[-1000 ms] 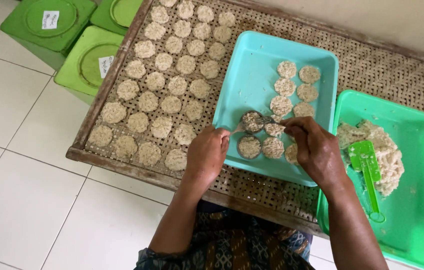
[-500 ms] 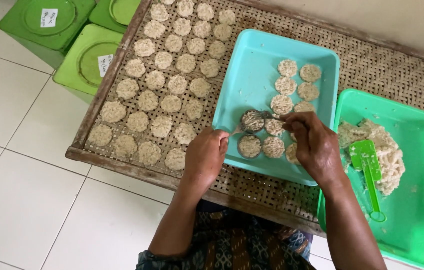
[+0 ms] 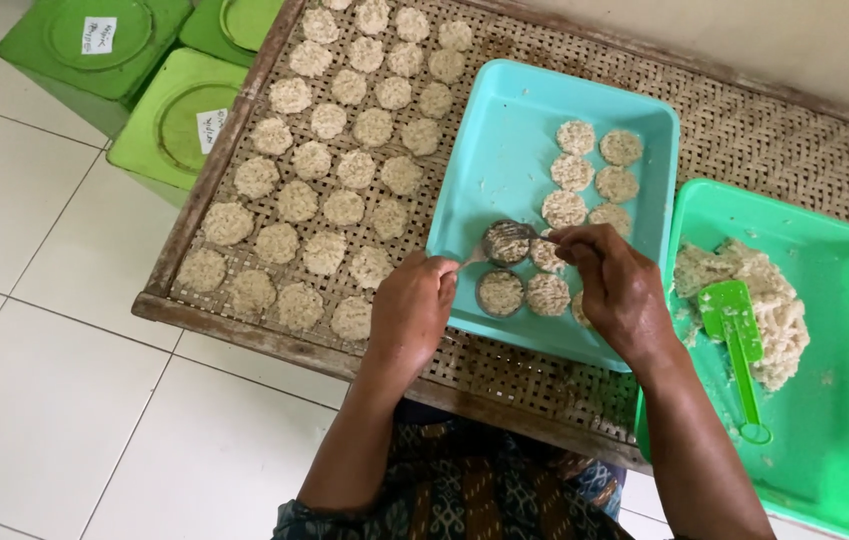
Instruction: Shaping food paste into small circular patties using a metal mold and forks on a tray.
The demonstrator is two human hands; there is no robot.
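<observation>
The small round metal ring mould (image 3: 507, 243) packed with rice is pinched between both hands — left hand (image 3: 412, 312) closed on a thin handle, right hand (image 3: 612, 285) with fingertips pressed down from the right — inside the turquoise plastic tray (image 3: 504, 130).

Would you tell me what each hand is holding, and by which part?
The left hand holds a spoon by its handle; the right hand pinches the rim of a round mould.

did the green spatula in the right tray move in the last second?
No. The green spatula lies at the same spot on the rice heap, handle toward the green tray's near edge.
</observation>
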